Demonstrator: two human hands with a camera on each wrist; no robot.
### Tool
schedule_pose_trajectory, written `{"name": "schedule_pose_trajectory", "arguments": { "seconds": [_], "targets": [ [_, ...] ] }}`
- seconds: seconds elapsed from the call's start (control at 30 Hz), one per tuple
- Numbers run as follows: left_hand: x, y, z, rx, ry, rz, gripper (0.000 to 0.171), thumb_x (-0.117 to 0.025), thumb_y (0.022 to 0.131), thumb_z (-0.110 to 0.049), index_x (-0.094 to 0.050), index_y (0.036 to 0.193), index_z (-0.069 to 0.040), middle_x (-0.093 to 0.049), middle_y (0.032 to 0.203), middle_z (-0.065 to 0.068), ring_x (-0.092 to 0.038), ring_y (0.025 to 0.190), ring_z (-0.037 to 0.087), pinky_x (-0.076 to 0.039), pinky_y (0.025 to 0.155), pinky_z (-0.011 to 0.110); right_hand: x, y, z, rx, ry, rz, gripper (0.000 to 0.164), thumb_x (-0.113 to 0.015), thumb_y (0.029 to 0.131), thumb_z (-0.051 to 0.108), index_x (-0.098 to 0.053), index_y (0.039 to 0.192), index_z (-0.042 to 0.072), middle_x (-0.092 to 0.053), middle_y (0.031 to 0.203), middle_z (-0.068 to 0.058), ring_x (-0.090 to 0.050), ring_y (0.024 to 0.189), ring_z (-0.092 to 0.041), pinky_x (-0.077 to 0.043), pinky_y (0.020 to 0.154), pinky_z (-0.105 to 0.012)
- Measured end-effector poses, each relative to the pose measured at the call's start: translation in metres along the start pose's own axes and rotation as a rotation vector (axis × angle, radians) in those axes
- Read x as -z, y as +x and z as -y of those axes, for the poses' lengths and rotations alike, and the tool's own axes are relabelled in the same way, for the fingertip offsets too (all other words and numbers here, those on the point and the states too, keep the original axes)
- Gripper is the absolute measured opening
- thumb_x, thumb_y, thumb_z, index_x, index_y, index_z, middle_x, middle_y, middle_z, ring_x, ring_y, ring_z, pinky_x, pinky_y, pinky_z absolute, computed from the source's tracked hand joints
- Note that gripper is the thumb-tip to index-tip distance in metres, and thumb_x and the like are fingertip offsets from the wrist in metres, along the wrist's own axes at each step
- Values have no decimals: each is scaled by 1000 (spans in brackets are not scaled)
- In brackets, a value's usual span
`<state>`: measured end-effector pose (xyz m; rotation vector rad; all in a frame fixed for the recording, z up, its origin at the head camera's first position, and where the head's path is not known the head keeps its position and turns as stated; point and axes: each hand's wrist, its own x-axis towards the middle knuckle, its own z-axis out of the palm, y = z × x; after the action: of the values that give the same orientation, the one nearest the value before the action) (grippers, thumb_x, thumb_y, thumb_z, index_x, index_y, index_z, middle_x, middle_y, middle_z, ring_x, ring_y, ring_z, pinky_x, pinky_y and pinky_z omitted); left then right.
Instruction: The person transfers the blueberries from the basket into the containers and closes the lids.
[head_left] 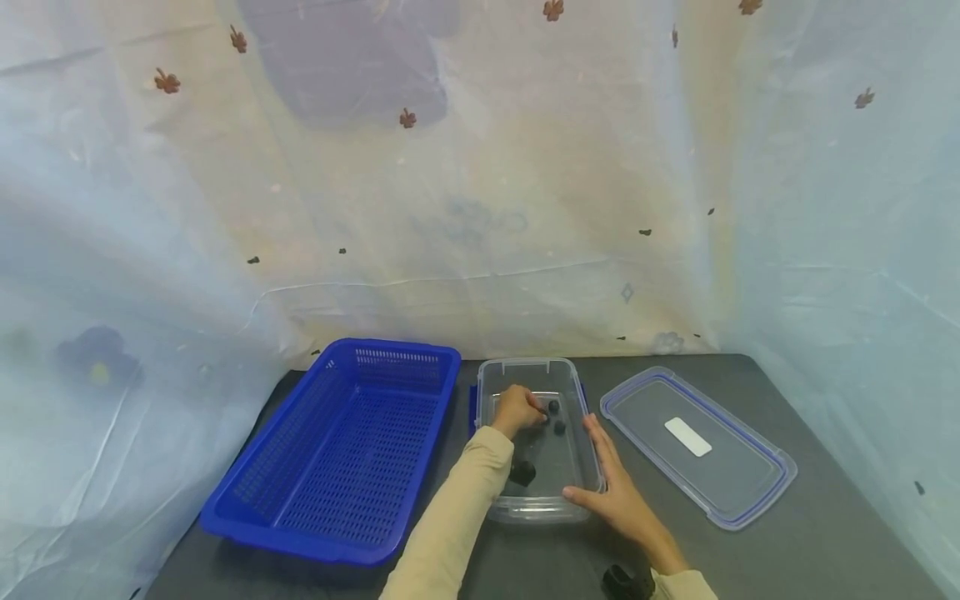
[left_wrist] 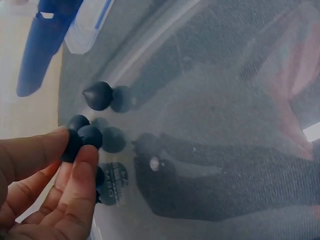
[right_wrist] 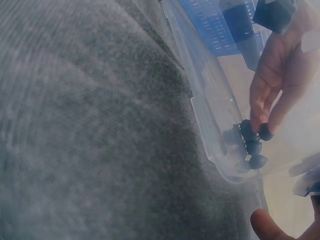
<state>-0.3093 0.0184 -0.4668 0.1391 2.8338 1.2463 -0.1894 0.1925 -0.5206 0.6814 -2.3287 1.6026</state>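
A clear plastic container (head_left: 525, 362) stands lidless on the table. Inside it, my left hand (head_left: 517, 410) pinches a small dark ball (left_wrist: 73, 148) between thumb and fingertips. More dark balls sit close by in the left wrist view, among them a ball with a pointed tip (left_wrist: 100, 95). In the right wrist view several dark balls (right_wrist: 257, 161) cluster at the container's end, below the left fingertips. My right hand (head_left: 618, 492) rests against the container's right side, its fingers extended along the wall and the thumb at the near rim.
Left of the container stands a large blue perforated basket (head_left: 442, 354). To the right, a clear lid (head_left: 720, 475) with a blue seal and a white label (head_left: 687, 437) lies flat on the dark table (head_left: 540, 567). A blue side flap (head_left: 472, 410) juts from the container. A patterned curtain (head_left: 525, 208) hangs behind.
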Motion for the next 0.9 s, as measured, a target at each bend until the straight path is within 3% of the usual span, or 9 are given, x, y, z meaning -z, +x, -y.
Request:
{"name": "schedule_pose_trajectory", "arguments": {
  "seconds": [0.23, 0.63, 0.9],
  "targets": [
    [-3, 1, 4, -5, 47, 27, 16, -85, 64, 2, -71, 70, -5, -63, 70, 3, -57, 66, 16, -50, 65, 27, 0, 1, 1, 5, -3, -3, 104, -80, 73, 14, -15, 154, 5, -8, 158, -23, -8, 141, -44, -11, 100, -71],
    [-8, -2, 6, -13, 78, 4, 22, -88, 60, 4, -69, 67, -5, -60, 66, 1, -54, 64, 14, -49, 66, 25, 0, 0, 2, 9, -2, 5, 104, -80, 74, 14, -14, 154, 2, -7, 157, -25, -7, 141, -45, -10, 100, -72],
    [-4, -3, 3, -17, 67, 2, 22, -88, 61, 2, -69, 68, -4, -60, 67, 1, -55, 66, 15, -49, 67, 27, 1, 1, 4, -2, -6, 7, 103, -80, 75, 15, -14, 154, 2, -7, 158, -22, -7, 141, -46, -10, 100, -72]
  ]
}}
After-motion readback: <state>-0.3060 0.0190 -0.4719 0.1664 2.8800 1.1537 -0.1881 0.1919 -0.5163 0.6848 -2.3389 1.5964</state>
